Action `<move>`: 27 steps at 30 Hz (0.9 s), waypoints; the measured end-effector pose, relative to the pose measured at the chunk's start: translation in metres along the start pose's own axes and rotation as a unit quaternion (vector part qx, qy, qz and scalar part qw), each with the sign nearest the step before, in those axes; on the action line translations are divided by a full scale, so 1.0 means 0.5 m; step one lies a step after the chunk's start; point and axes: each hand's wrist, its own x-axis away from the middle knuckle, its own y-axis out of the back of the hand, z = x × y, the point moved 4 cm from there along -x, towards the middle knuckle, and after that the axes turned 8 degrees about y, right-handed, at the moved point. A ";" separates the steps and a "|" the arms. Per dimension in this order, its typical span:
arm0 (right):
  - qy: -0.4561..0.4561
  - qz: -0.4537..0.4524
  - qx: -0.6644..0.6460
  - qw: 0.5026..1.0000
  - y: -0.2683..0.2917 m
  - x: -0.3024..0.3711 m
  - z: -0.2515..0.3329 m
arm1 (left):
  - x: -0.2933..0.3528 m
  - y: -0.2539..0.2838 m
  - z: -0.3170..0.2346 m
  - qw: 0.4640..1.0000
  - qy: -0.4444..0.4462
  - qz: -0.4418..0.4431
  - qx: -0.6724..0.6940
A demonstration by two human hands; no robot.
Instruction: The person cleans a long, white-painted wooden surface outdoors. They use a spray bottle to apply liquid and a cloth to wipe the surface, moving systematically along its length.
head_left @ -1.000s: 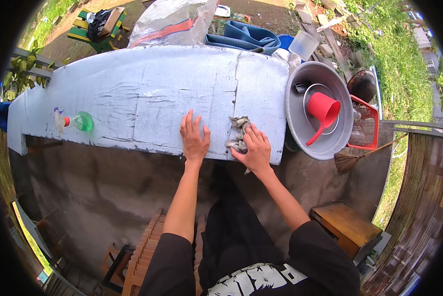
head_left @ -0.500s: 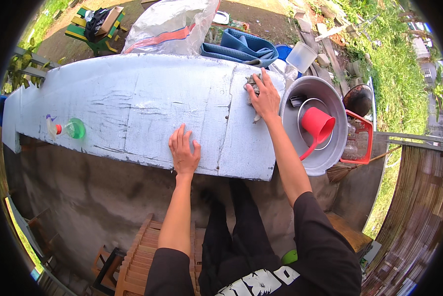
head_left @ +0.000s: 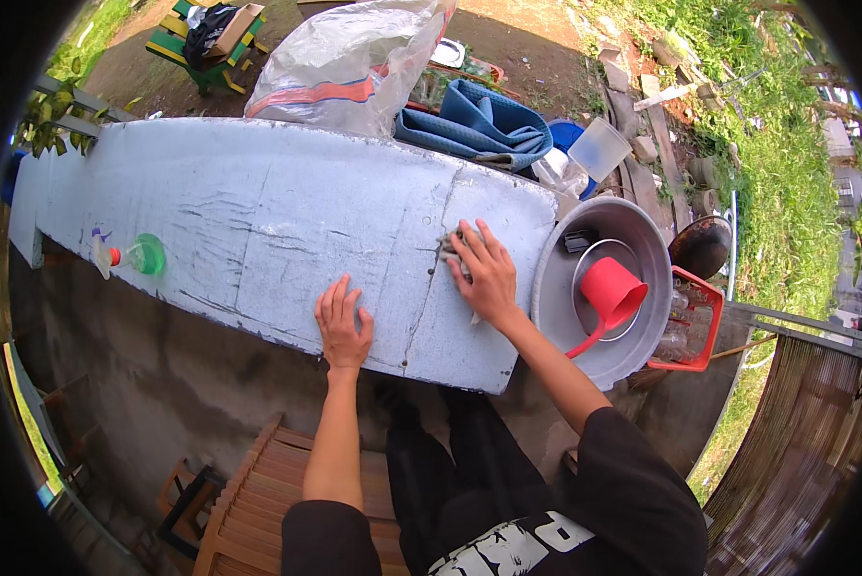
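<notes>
My right hand (head_left: 487,274) presses a grey rag (head_left: 450,246) flat on the long grey painted tabletop (head_left: 258,211), near its right end. Only the rag's edge shows past my fingers. My left hand (head_left: 343,326) lies palm down with fingers spread on the table's near edge, a little left of the right hand, holding nothing. A green spray bottle (head_left: 135,256) lies on its side far to the left on the same surface.
A large metal basin (head_left: 556,298) with a red scoop (head_left: 610,293) sits at the table's right end, a red crate (head_left: 690,326) beside it. A plastic sack (head_left: 345,62), blue cloth (head_left: 479,120) and clear tub (head_left: 599,149) lie behind. A wooden chair (head_left: 249,499) stands below.
My right hand with the rag went from the near edge out to the far right corner, then back toward the middle. My left hand stayed flat on the table.
</notes>
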 end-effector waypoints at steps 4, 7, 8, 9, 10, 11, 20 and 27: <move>-0.077 -0.077 0.043 0.993 -0.003 -0.135 -0.146 | -0.006 -0.003 -0.013 1.000 -0.005 -0.002 0.000; -0.109 -0.068 0.029 0.991 -0.011 -0.076 -0.085 | 0.003 -0.003 -0.009 1.000 0.006 0.001 -0.004; -0.106 -0.051 0.018 0.993 -0.015 -0.029 -0.036 | 0.003 0.000 -0.004 1.000 0.012 -0.001 -0.009; -0.078 -0.032 0.022 0.996 -0.011 0.019 0.015 | 0.002 0.004 -0.004 1.000 0.013 -0.004 -0.011; -0.052 -0.003 0.001 0.999 -0.005 0.064 0.062 | 0.003 0.005 -0.006 1.000 0.013 -0.006 -0.012; -0.009 0.013 -0.018 1.000 -0.002 0.106 0.102 | 0.003 0.006 -0.008 1.000 0.012 -0.007 -0.013; -0.085 -0.073 0.041 0.993 -0.010 -0.174 -0.206 | -0.002 -0.007 -0.014 1.000 0.010 -0.006 -0.015; -0.043 -0.030 -0.007 0.999 -0.011 -0.010 -0.006 | 0.005 -0.001 0.000 0.999 0.027 -0.012 -0.025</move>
